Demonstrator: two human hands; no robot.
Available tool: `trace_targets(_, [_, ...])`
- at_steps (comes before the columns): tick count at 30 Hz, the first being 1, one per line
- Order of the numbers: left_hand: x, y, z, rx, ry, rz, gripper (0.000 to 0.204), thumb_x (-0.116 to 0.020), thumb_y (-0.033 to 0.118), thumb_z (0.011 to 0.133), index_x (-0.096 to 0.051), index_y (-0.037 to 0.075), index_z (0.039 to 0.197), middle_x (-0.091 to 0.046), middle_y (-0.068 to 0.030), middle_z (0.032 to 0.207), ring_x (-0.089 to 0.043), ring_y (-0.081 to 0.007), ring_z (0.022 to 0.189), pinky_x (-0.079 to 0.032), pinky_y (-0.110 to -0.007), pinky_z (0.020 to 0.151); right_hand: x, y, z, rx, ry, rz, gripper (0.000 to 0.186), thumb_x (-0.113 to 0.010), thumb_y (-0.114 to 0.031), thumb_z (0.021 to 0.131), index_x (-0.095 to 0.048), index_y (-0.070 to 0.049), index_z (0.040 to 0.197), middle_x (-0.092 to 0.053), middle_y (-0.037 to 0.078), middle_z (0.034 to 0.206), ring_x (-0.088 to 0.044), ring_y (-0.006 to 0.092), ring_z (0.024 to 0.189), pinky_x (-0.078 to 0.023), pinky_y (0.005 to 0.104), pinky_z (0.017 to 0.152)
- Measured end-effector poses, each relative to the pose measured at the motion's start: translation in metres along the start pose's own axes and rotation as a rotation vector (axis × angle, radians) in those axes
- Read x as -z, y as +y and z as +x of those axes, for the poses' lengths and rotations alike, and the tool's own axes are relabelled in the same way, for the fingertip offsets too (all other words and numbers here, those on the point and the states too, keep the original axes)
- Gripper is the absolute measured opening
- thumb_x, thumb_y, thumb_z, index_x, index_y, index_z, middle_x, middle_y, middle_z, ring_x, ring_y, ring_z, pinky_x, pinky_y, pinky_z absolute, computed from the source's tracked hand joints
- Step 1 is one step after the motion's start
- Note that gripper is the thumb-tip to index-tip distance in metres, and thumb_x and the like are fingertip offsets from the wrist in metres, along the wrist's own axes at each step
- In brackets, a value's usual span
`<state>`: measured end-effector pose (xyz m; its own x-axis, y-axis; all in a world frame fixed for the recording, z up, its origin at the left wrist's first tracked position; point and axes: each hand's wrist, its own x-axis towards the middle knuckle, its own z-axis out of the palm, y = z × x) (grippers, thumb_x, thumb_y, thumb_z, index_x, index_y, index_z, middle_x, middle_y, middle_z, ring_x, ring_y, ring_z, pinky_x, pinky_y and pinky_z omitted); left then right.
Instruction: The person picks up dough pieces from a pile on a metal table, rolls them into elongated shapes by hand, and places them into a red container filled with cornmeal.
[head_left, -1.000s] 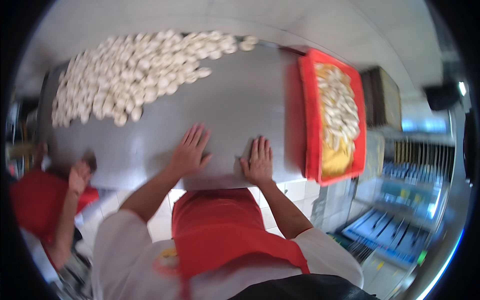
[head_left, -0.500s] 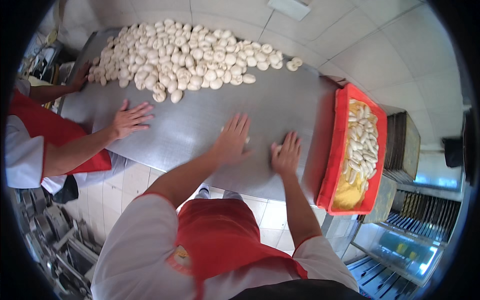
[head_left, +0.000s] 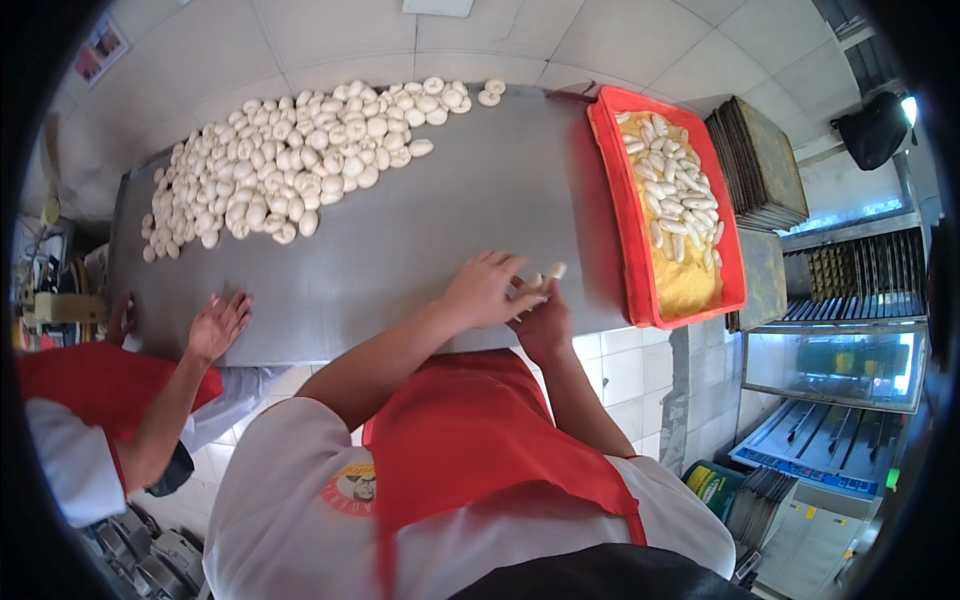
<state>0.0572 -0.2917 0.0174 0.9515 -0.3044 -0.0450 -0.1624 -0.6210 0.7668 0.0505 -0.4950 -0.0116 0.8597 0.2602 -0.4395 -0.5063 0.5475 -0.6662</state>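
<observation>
Over the near edge of the steel table point(head_left: 430, 235), my two hands are brought together. White rolled dough pieces point(head_left: 557, 270) stick up between them, some partly hidden by fingers. Curled around these pieces, my right hand point(head_left: 545, 325) holds them low at the table's edge. My left hand point(head_left: 485, 290) reaches across with bent fingers closed at the same dough; the exact grip is partly hidden. A big heap of round white dough balls point(head_left: 290, 160) covers the table's far left part.
A red plastic crate point(head_left: 640, 270) at the table's right end holds yellow crumbs and several white dough rolls point(head_left: 680, 190). Dark baking trays point(head_left: 755, 165) are stacked beyond it. On the left, a co-worker's hand point(head_left: 218, 325) is over the table. Tiled wall point(head_left: 350, 40) runs behind.
My hands, flat and apart on the table before, have come together with dough pieces in them. The view has turned right. The co-worker's hand now lies nearer the table's edge.
</observation>
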Motion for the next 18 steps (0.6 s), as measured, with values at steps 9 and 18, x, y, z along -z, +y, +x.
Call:
trace_targets(9, [0.130,-0.131,0.146,0.185,0.369,0.662,0.049,-0.074,0.016,0.091,-0.065,0.008,0.138,-0.063,-0.0197,0.137,-0.057,-0.0388,0.132,-0.049,-0.050,0.110,0.001,-0.174,0.097,0.349,0.036,0.708,0.076,-0.052,-0.062,0.107,-0.049,-0.003,0.154,-0.063,0.023,0.139,-0.070,0.0361,0.108,-0.060,0.0432,0.090])
trace_targets(18, [0.137,-0.134,0.123,0.477,0.349,-0.150,0.041,-0.065,0.004,0.099,-0.065,0.003,0.140,-0.070,-0.0089,0.122,-0.067,-0.0204,0.103,-0.054,-0.037,0.093,-0.122,-0.074,0.414,0.690,0.037,-1.586,0.042,-0.066,-0.013,0.099,-0.068,-0.021,0.140,-0.061,0.012,0.149,-0.065,0.0338,0.124,-0.053,0.0460,0.108])
